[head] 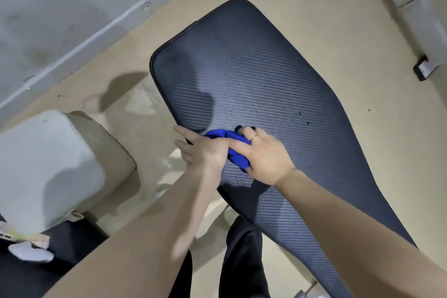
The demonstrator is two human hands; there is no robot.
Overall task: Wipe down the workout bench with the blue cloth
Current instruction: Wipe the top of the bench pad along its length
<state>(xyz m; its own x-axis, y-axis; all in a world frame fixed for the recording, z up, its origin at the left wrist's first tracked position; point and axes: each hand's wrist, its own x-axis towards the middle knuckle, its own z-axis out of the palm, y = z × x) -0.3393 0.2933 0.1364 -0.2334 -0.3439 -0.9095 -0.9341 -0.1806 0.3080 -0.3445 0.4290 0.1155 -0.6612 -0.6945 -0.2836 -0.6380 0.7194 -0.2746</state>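
Blue cloth bunched under right hand, fingers curled over it, pressed on bench pad; left hand gripping pad edge at 9 o'clock. Mid-wipe, probably; next, sweep toward droplets at 2 o'clock

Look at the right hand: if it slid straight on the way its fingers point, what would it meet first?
The right hand points up the bench over the cloth. First comes only bare, wet-looking pad; the way looks free to the far end, though depth is hard to judge.
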